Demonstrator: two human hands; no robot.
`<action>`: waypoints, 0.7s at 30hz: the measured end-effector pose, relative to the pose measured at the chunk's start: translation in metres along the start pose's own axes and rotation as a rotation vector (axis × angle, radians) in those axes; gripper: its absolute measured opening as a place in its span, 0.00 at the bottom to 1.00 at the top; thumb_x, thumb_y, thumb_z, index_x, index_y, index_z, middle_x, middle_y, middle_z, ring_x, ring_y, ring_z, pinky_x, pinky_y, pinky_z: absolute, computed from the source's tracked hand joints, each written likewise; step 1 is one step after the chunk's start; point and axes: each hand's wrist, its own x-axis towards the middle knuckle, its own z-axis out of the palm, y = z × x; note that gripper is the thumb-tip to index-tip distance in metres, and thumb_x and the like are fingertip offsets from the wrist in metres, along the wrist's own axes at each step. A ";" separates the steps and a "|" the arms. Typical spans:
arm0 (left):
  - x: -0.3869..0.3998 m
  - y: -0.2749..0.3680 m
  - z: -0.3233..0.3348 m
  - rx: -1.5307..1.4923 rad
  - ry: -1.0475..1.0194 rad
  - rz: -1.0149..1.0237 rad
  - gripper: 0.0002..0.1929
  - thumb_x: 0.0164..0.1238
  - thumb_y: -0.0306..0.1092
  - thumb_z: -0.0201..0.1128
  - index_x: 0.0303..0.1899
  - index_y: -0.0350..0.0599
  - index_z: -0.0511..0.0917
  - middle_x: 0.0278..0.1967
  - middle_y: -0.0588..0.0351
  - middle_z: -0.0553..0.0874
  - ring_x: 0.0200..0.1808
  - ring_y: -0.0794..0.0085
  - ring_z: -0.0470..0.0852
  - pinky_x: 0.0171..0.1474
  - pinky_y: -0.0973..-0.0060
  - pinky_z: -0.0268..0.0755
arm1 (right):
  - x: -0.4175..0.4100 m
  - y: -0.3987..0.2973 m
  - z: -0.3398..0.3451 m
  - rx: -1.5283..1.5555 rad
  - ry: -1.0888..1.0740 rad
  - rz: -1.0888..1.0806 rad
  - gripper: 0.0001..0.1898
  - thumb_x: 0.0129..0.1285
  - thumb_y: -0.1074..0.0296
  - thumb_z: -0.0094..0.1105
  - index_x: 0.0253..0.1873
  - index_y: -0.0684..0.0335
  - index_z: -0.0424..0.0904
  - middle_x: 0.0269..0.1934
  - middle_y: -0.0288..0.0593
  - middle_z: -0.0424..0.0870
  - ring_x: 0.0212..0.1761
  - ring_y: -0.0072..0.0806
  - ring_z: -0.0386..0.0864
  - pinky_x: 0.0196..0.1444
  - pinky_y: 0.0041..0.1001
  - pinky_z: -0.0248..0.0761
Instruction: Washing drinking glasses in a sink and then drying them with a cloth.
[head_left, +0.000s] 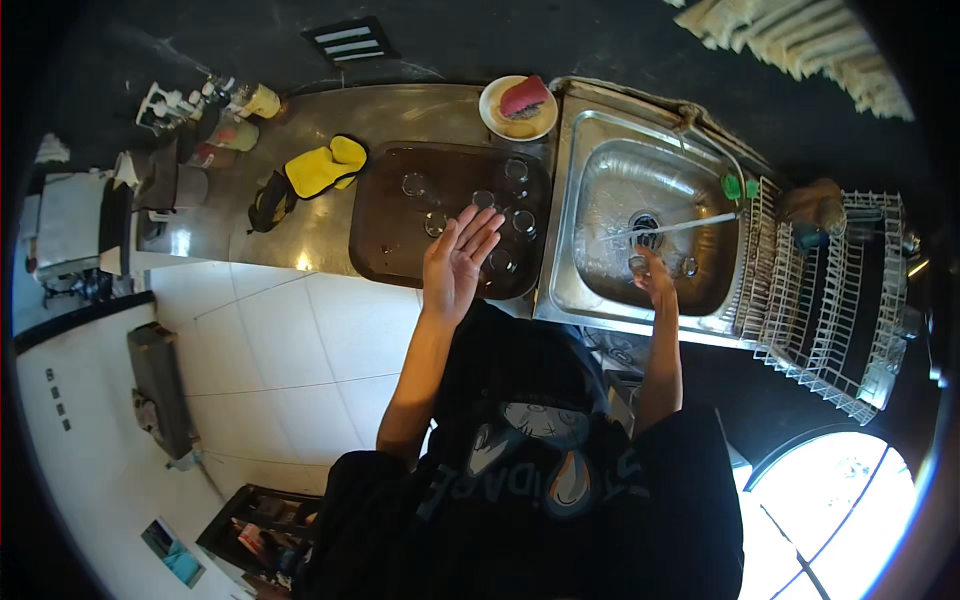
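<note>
My left hand (459, 264) is held palm up with fingers extended above the brown tray (379, 206), and nothing is in it. Several small clear glasses stand on that tray, among them one glass (517, 169) at its far right and another (414, 184) towards its left. Down in the steel sink (622, 169), my right hand (655, 277) grips a small clear glass (638, 265) close to the drain (645, 225). A stream of water (690, 223) runs from the faucet (739, 169) across the basin. One more small glass (689, 266) sits in the sink, right of my hand.
A plate (495, 126) with a pink sponge (523, 95) stands behind the tray. Yellow-and-black cloth mitts (319, 171) lie on the steel counter (315, 240). Bottles (259, 101) line the far left. Right of the sink is a white wire dish rack (829, 277).
</note>
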 end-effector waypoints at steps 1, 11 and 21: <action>0.001 0.009 -0.009 -0.023 0.012 0.010 0.23 0.78 0.39 0.48 0.63 0.28 0.65 0.63 0.36 0.71 0.67 0.51 0.69 0.70 0.63 0.64 | -0.005 0.000 0.011 0.081 -0.118 -0.029 0.11 0.63 0.55 0.61 0.42 0.52 0.75 0.22 0.33 0.74 0.20 0.22 0.71 0.25 0.24 0.63; -0.003 0.098 -0.074 0.287 0.151 0.214 0.18 0.66 0.24 0.63 0.55 0.31 0.74 0.41 0.47 0.86 0.41 0.65 0.87 0.49 0.74 0.82 | -0.067 -0.087 0.216 -0.686 -0.293 -0.707 0.31 0.56 0.49 0.66 0.58 0.69 0.77 0.50 0.48 0.84 0.46 0.35 0.82 0.50 0.29 0.72; -0.005 0.170 -0.031 0.145 0.121 0.345 0.24 0.70 0.24 0.58 0.63 0.24 0.63 0.47 0.37 0.84 0.52 0.52 0.83 0.54 0.72 0.82 | -0.050 -0.095 0.427 -2.031 -0.118 -0.463 0.36 0.46 0.42 0.69 0.58 0.59 0.78 0.59 0.46 0.79 0.65 0.41 0.73 0.64 0.40 0.66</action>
